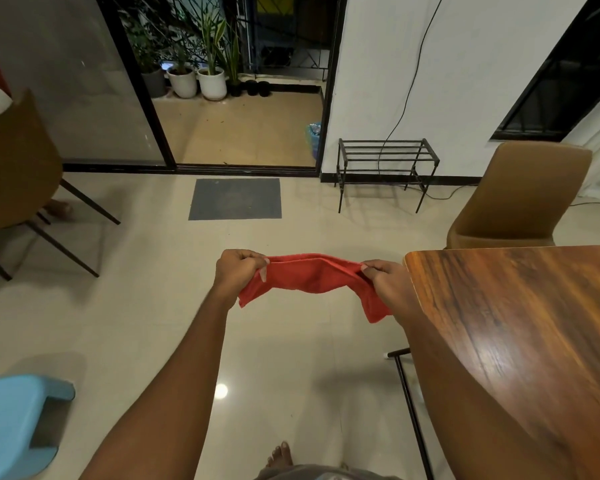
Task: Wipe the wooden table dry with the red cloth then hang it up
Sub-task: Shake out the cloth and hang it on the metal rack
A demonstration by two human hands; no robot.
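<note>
The red cloth hangs in the air just off the rounded corner of the wooden table, stretched into a soft, sagging band between 2 hands. The left hand pinches the end farther from the table, its fingers and thumb curled on the bunched fabric. The right hand pinches the end nearest the table, right beside the table's corner, and a loose flap of cloth droops below it. The cloth looks like a napped, towel-like weave, folded double along its top edge. It touches neither the table nor the floor.

The table has a glossy top with dark, streaky grain and a curved edge, with a thin black metal leg under it. Behind its far edge stands a tan chair with a smooth moulded shell. Beyond the table's corner, against the white wall, sits a low black metal rack made of thin bars. Farther from the table, a flat grey rectangular mat lies before an open doorway. Well apart from the table, across the shiny cream floor tiles, stands a pale blue plastic stool with rounded corners.
</note>
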